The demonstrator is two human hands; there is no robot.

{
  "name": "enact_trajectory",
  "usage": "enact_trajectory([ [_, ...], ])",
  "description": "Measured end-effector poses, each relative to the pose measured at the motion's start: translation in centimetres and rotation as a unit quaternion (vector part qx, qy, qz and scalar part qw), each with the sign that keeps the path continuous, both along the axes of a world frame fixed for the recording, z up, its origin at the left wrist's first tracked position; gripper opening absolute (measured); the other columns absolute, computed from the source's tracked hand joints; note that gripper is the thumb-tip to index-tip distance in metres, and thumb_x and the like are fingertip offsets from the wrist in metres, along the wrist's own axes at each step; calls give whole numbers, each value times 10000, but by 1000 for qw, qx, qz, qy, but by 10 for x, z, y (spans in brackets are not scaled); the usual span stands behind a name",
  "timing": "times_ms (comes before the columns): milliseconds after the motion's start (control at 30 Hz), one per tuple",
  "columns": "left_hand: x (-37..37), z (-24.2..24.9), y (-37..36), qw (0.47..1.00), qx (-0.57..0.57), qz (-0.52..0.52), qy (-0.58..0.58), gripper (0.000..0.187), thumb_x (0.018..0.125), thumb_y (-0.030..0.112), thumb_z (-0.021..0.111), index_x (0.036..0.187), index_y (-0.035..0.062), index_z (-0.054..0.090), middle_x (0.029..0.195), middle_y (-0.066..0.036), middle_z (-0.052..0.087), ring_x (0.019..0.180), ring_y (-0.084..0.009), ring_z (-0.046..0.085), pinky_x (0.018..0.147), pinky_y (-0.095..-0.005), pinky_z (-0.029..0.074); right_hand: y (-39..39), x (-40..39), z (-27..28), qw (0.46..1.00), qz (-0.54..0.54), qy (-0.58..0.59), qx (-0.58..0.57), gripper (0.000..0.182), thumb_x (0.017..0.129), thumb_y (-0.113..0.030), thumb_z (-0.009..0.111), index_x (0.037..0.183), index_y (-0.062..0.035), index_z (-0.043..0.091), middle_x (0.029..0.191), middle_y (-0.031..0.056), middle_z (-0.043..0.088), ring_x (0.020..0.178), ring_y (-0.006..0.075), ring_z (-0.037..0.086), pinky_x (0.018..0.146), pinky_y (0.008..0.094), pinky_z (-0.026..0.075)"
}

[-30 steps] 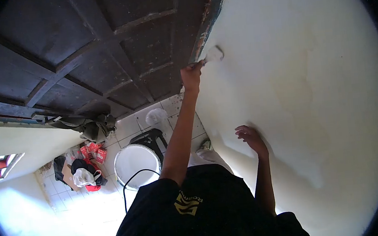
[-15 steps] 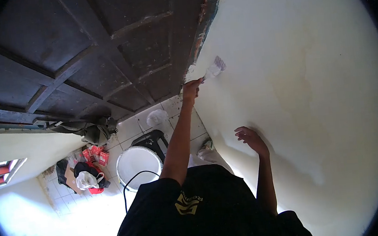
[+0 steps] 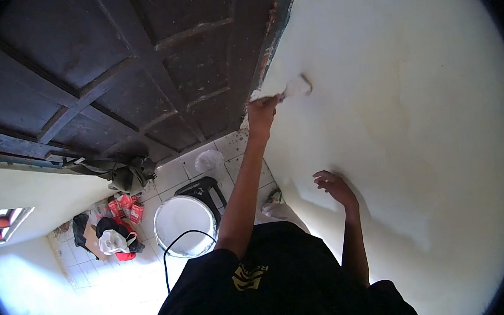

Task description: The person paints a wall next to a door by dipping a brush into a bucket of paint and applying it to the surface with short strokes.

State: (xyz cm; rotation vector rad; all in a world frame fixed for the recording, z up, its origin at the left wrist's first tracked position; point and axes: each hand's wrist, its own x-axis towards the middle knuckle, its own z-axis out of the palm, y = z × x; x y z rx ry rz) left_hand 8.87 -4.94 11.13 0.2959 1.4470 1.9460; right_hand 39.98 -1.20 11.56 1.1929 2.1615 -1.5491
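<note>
The head of the brush (image 3: 298, 86) is blurred, and its contact with the wall (image 3: 393, 121) cannot be confirmed; its handle is mostly covered by the left hand (image 3: 263, 113). The door (image 3: 105, 56) is cut off by the top edge. The stool (image 3: 202, 190) is partly hidden behind the bucket (image 3: 184, 223). Lettering on the shirt (image 3: 287, 280) is only partly legible, and print on the red packs (image 3: 136, 213) is too small to be read.

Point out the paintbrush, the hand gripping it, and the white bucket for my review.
Paintbrush (image 3: 299, 86): head view, on its broad, pale head.
Left hand (image 3: 261, 116): head view, on the back of the hand.
White bucket (image 3: 156, 223): head view, on its rim, at the picture's left side.
</note>
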Motion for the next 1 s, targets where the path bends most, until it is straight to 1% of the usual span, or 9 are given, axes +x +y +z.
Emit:
enact_trajectory([
  [233,-6,75,8,974,199,12,-111,250,892,144,697,690,93,559,514,104,304,422,-17,228,409,-257,135,-2,6,6,1000,-10,-9,18,312,953,-301,567,1191,-103,604,1009,97,693,946,204,646,865,372,489],
  [333,-7,21,23,950,250,-59,-179,189,877,160,720,754,103,589,538,89,319,414,-43,253,409,-243,185,3,13,1,999,13,10,44,312,948,-292,576,1193,-101,605,981,101,690,928,204,646,855,375,488],
  [467,20,-122,14,937,93,-139,-308,208,844,262,754,828,103,620,469,72,287,364,-60,214,381,-260,165,-1,21,2,999,-25,23,2,300,938,-282,597,1165,-88,623,927,95,680,877,193,646,814,362,497],
  [600,16,-159,-10,954,-67,-96,-277,222,824,299,762,823,98,667,470,56,349,351,-67,262,370,-264,207,-1,17,5,1000,-22,-2,-8,290,934,-282,603,1139,-79,635,918,89,676,848,181,644,788,354,505],
  [667,2,-167,-13,972,-226,-56,44,274,809,327,753,817,57,712,513,-46,546,393,-186,505,404,-344,381,-3,11,5,1000,-7,-2,4,297,936,-292,604,1143,-81,632,925,89,678,848,183,643,794,357,505],
  [700,-4,-168,-12,972,-225,-51,41,274,809,327,753,817,57,712,513,-46,546,393,-186,505,404,-344,381,-2,8,5,1000,8,0,18,304,937,-302,605,1147,-82,630,931,89,680,847,185,643,801,360,505],
  [767,-16,-168,-7,811,-408,75,413,311,804,325,734,812,14,723,693,-183,680,646,-361,678,577,-456,511,0,3,2,999,24,9,32,315,942,-316,602,1155,-84,625,942,89,681,853,188,644,806,363,504],
  [867,-19,-79,-7,884,-344,105,297,314,808,307,720,841,-5,718,805,-250,673,843,-431,662,718,-517,517,0,-1,6,999,33,22,34,332,949,-336,596,1165,-85,616,961,90,684,867,193,645,816,368,503],
  [1000,-44,-42,36,895,-257,63,360,320,808,304,720,874,-8,715,825,-266,664,846,-434,655,694,-497,517,-1,-3,12,999,30,9,31,328,954,-335,585,1162,-83,611,986,94,684,887,199,645,823,367,502],
])
